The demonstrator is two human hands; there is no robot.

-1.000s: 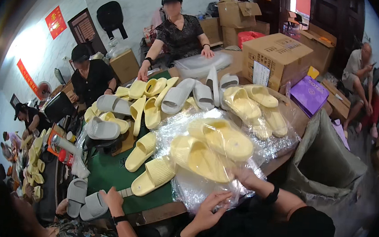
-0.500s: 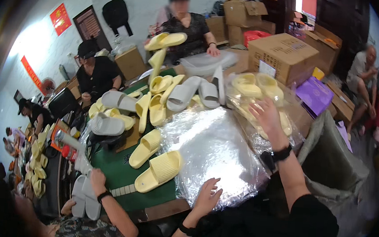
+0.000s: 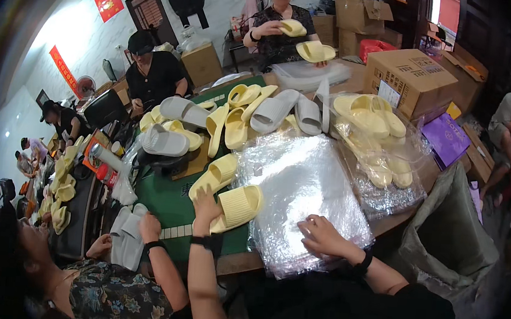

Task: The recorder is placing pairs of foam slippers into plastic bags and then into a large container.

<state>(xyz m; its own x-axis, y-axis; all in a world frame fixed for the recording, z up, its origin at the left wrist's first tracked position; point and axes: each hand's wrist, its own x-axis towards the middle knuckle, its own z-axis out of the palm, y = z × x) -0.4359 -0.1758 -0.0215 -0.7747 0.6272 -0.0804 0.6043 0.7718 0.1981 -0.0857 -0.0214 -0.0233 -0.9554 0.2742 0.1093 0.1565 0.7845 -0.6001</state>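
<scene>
My left hand (image 3: 206, 206) reaches over the green table (image 3: 168, 203) and grips the heel of a pale yellow slipper (image 3: 240, 206). A second yellow slipper (image 3: 217, 174) lies just beyond it. My right hand (image 3: 320, 236) rests on the near end of a stack of clear plastic bags (image 3: 302, 181), fingers bent and pinching the top sheet. To the right lies a heap of bagged yellow slippers (image 3: 381, 163).
Loose yellow and grey slippers (image 3: 271, 110) cover the far table. A co-worker's hands (image 3: 149, 228) at my left hold grey slippers (image 3: 126, 236). Another person opposite holds up two yellow slippers (image 3: 312, 49). Cardboard boxes (image 3: 409, 75) and a grey sack (image 3: 447, 234) stand at the right.
My right hand left the bagged pair on the right heap and came back to the plastic stack. My left hand moved off the plastic onto a yellow slipper.
</scene>
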